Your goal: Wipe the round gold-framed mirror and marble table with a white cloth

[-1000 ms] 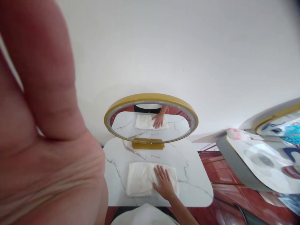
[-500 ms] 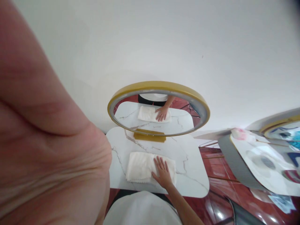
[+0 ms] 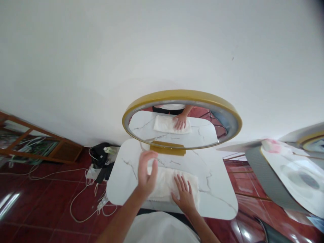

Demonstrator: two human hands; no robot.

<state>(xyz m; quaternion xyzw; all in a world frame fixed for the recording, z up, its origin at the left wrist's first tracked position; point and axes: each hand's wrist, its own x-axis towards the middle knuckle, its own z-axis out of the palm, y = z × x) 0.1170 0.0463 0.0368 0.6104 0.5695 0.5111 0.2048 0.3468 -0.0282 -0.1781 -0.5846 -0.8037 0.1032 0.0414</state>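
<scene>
A white folded towel [image 3: 164,185] lies on the white marbled table [image 3: 217,182]. Flat on its right part rests my right hand [image 3: 186,197], fingers spread. My left hand [image 3: 147,173] is raised over the towel's left end, its fingers curved and the thumb apart from them, with nothing visible between. A round gold-framed mirror [image 3: 182,94] stands on a gold base [image 3: 168,149] at the back of the table. It reflects the towel and my right hand.
To the right is another white table [image 3: 283,168] with a pink and white item [image 3: 272,145]. On the left, cables and a power strip [image 3: 102,203] lie on the red tiled floor, near a black bag [image 3: 99,154]. A wooden cabinet [image 3: 63,148] stands at the far left.
My left hand has come down from close in front of the camera to above the towel's left end. The right hand stays flat on the towel. The view has shifted slightly left.
</scene>
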